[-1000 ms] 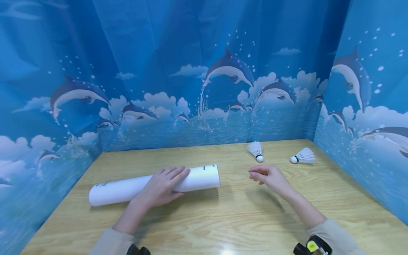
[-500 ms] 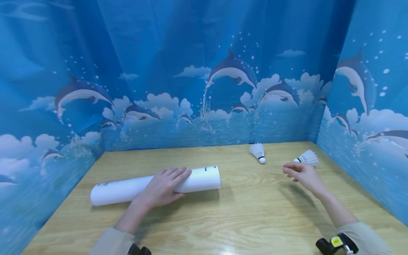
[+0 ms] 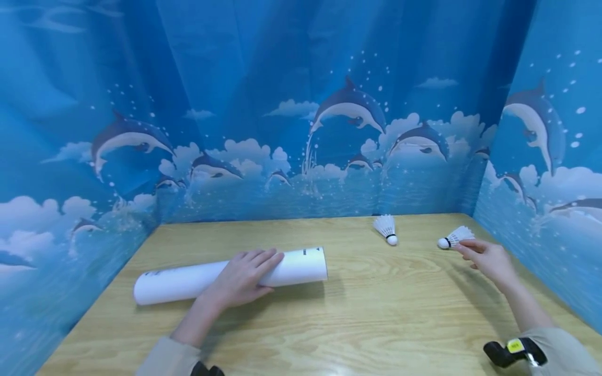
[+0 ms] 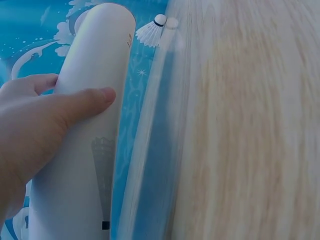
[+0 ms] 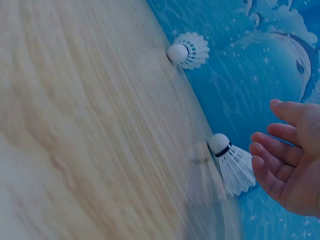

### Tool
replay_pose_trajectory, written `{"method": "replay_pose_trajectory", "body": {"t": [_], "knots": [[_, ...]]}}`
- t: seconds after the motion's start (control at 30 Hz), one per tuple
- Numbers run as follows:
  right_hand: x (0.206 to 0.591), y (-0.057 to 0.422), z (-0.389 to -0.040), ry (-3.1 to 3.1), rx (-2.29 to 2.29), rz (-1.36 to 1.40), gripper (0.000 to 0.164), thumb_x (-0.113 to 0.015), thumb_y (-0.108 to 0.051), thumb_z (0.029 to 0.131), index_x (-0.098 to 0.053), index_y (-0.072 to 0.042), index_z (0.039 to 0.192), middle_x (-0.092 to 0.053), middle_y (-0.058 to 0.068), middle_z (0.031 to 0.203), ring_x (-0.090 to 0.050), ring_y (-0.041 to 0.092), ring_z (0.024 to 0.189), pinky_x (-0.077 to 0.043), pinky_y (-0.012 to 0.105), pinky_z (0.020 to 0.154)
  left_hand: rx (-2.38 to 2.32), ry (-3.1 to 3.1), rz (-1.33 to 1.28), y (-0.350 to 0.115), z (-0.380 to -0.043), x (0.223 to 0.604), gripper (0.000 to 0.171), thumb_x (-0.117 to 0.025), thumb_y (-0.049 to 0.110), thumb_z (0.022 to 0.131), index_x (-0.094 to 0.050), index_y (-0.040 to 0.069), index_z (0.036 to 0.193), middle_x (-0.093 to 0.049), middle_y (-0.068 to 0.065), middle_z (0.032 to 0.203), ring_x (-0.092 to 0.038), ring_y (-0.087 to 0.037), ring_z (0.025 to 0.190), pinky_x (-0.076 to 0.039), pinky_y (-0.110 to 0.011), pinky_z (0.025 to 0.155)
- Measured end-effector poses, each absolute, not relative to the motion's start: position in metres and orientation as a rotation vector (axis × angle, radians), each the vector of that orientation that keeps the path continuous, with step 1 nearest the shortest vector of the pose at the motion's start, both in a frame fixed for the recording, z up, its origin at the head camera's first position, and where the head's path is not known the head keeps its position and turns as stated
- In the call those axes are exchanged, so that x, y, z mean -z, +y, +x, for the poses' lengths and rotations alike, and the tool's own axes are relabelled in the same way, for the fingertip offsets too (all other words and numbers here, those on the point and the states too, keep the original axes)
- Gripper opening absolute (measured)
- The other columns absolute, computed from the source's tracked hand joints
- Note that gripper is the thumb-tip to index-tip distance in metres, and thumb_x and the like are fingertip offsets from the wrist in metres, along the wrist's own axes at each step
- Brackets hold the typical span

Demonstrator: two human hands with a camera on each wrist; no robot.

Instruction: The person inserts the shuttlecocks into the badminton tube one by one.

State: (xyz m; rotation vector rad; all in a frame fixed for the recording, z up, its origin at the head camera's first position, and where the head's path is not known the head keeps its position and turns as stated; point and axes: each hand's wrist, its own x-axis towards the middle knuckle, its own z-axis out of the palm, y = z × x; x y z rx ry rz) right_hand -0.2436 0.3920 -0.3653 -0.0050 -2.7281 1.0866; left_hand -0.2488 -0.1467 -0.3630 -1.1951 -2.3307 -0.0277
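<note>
My left hand [image 3: 244, 277] grips a long white shuttlecock tube [image 3: 301, 265] that lies slantwise on the table, left of the middle. In the left wrist view the thumb lies across the tube [image 4: 95, 45], and a grey shuttlecock print shows on its side. At the right, my right hand [image 3: 489, 261] is beside a white shuttlecock [image 3: 449, 240], fingertips overlapping its feather skirt in the head view. The right wrist view shows the hand [image 5: 295, 155] with fingers loosely bent and thumb apart, nothing between them, near that shuttlecock [image 5: 232, 165].
A second white shuttlecock [image 3: 386, 230] lies near the table's back edge, left of the first one. Blue dolphin-print curtains [image 3: 282, 130] stand behind the wooden table [image 3: 357, 313] and along its sides.
My right hand has moved rightward across the table to the right-hand shuttlecock. The left hand keeps its grip on the tube, and the view has shifted slightly.
</note>
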Motion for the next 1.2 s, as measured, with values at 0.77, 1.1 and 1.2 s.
{"method": "replay_pose_trajectory", "body": {"t": [0.77,1.1,1.2], "knots": [[0.378,0.443,-0.274,-2.729,-1.249,-0.204,0.063,-0.044,-0.03,0.097,-0.029,0.018,0.134,-0.035,0.039,0.131,-0.06,0.009,0.077,-0.054,0.031,0.067,0.022,-2.315,-1.2,-0.148,-0.248,0.365,0.083,-0.081,0.04,0.067,-0.046,0.01,0.136,-0.054,-0.011,0.128,-0.056,-0.028,0.107,-0.051,-0.045,0.083],[0.384,0.435,-0.283,-2.753,-1.221,-0.215,0.06,-0.048,-0.023,0.096,-0.028,0.022,0.131,-0.045,0.042,0.116,-0.061,0.028,0.082,-0.055,0.031,0.062,0.033,-2.338,-1.204,-0.147,-0.248,0.366,0.082,-0.08,0.041,0.069,-0.045,0.011,0.137,-0.053,-0.01,0.13,-0.056,-0.027,0.108,-0.05,-0.045,0.084],[0.386,0.433,-0.284,-2.746,-1.197,-0.205,0.057,-0.049,-0.022,0.095,-0.032,0.021,0.129,-0.051,0.039,0.109,-0.061,0.022,0.078,-0.055,0.031,0.061,0.034,-2.332,-1.203,-0.146,-0.248,0.367,0.082,-0.08,0.041,0.068,-0.046,0.011,0.137,-0.053,-0.01,0.13,-0.056,-0.027,0.108,-0.05,-0.045,0.084]]}}
